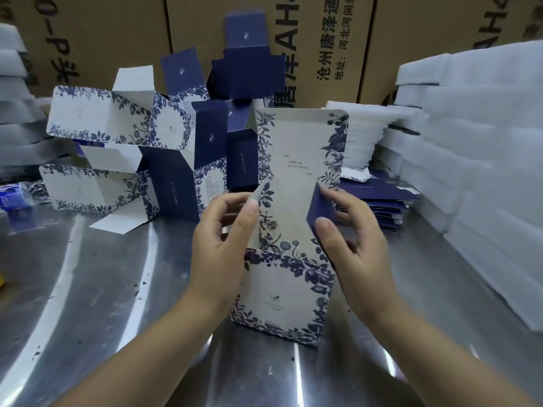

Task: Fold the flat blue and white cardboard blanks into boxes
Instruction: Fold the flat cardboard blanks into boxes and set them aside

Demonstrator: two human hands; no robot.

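Grips clamped on blank (pixel 296 160): L hand (pixel 223 248) pinches floral flap (pixel 260 195), R hand (pixel 355 248) navy flap (pixel 318 211); upright, part-folded.

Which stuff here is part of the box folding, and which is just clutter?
Job: floral blue-and-white cardboard blank, gripped by left hand and right hand; stack of flat navy blanks; pile of part-folded blue-and-white boxes.
Lying about: white foam sheet stacks; brown corrugated cartons; blurred blue-labelled bottle.

Small print on the blank (pixel 291 201) is too blurred to read.
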